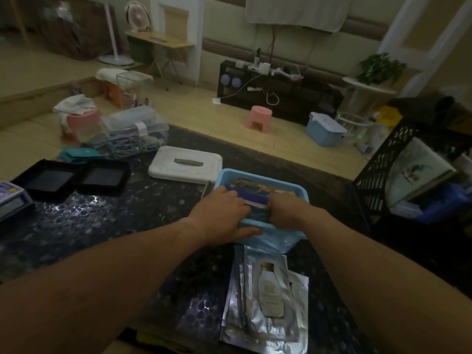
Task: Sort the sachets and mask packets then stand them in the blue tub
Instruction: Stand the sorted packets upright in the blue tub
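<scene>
Nearest, at six o'clock on the dark speckled table [107, 208], lies a loose stack of silver mask packets [265, 300], flat and overlapping, the top one printed with a pale bottle. They look thin, light and floppy — glossy foil that will likely slide against itself — so I judge they are best pinched by a long edge as a squared bundle, not lifted one by one from the middle.

Just beyond them, at twelve o'clock, sits the blue tub [268, 240], its near wall touching the top of the stack. Both hands are in it. The left hand [222, 213] lies palm down over the near left rim, fingers curled onto the upright sachets [255, 198]; the right hand [282, 212] is closed around the right end of the same bundle. The sachets stand on edge between the two hands, pressed together; further packets lean behind them at the far wall. Released, such limp packets would probably slump.

At eleven o'clock, just beside the tub, lies a white lid [185, 164] with a grey handle. At ten o'clock sit two black trays [71, 178], well apart from the work. At two o'clock a black mesh crate [398, 159] stands near the tub's right side — the only thing crowding the right arm.
</scene>
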`<state>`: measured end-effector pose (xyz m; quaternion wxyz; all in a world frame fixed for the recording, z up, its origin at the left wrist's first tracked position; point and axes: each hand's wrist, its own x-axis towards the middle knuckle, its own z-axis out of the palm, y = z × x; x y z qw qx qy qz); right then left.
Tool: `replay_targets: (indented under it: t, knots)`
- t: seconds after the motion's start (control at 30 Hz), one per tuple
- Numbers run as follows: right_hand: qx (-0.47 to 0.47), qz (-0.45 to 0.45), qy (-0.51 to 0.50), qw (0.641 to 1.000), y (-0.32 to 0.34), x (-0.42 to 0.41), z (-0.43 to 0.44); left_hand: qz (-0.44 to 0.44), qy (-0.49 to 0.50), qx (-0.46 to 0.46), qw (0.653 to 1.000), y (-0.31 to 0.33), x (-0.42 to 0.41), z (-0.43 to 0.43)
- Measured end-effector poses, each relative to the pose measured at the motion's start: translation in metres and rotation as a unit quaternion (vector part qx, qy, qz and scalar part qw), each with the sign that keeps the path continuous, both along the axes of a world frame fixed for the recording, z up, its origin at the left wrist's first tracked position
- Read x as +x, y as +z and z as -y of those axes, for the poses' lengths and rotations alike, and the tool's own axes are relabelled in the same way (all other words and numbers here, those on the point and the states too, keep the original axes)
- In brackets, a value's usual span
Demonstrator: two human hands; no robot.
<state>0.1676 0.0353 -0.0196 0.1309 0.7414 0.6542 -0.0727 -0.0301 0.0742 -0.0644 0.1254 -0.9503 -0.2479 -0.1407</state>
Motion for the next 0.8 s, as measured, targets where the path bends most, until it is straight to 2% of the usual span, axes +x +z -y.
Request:
replay_targets:
  t: [0.13, 0.23, 0.37, 0.4, 0.5, 0.6, 0.67, 0.7, 0.77, 0.8]
  knots:
    - [0.038, -0.030, -0.002, 0.999, -0.003, 0.002, 0.004, -0.025, 0.017, -0.024, 0.999, 0.005, 0.002, -0.001]
    - [0.068, -0.080, -0.034, 0.994, -0.002, 0.001, 0.015, -0.032, 0.031, -0.083, 0.996, 0.010, 0.002, 0.003]
    - [0.267, -0.093, -0.073, 0.957, -0.006, 0.000, 0.046, -0.054, 0.048, -0.149, 0.986, 0.022, 0.003, 0.007]
    - [0.272, -0.100, -0.068, 0.954, -0.007, -0.002, 0.051, -0.056, 0.050, -0.156, 0.985, 0.022, 0.003, 0.007]
    - [0.209, -0.109, -0.075, 0.969, -0.013, -0.009, 0.052, -0.058, 0.058, -0.146, 0.986, 0.016, 0.004, 0.004]
    - [0.277, -0.070, -0.073, 0.955, -0.007, -0.012, 0.050, -0.058, 0.059, -0.130, 0.988, 0.017, 0.005, 0.004]
    - [0.293, -0.105, -0.031, 0.950, -0.001, -0.020, 0.054, -0.049, 0.047, -0.138, 0.988, 0.025, 0.005, 0.008]
    - [0.267, -0.126, 0.001, 0.956, -0.001, -0.024, 0.056, -0.046, 0.041, -0.149, 0.987, 0.028, 0.004, 0.010]
    - [0.162, -0.112, 0.060, 0.979, -0.004, -0.029, 0.056, -0.048, 0.035, -0.177, 0.982, 0.031, 0.004, 0.013]
    - [0.114, -0.109, 0.059, 0.986, -0.006, -0.028, 0.054, -0.046, 0.034, -0.175, 0.983, 0.030, 0.004, 0.013]
